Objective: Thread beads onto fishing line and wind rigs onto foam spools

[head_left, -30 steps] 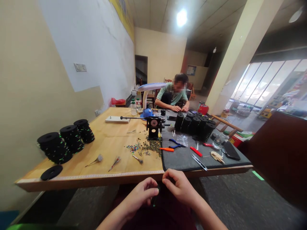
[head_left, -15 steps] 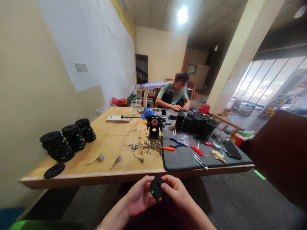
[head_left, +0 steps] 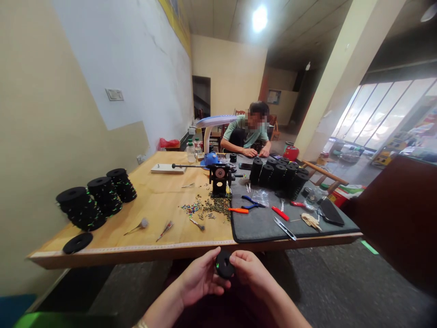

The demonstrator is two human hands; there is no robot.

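Observation:
A black foam spool (head_left: 224,269) with a round centre hole and a small bright green bit on its side is between my hands, just in front of the table edge. My left hand (head_left: 204,279) grips its left side, with the thumb along the top and the fingers beneath. On the right rim, the thumb and fingertips of my right hand (head_left: 248,269) pinch the spool. On the wooden table (head_left: 143,200) ahead lie a heap of small metal parts (head_left: 220,207) and coloured beads (head_left: 191,208).
Stacks of black spools (head_left: 79,209) stand at the left, others (head_left: 280,175) on the grey mat (head_left: 252,228). A black winding device (head_left: 219,180) sits mid-table. Pliers (head_left: 251,202), thread snips (head_left: 285,228) and an orange-handled tool (head_left: 239,211) lie nearby. Another person (head_left: 247,132) works across the table.
The spool has turned so its flat face and hole show more to me. My left fingers have loosened and spread a little beneath it; my right fingertips have shifted along the rim.

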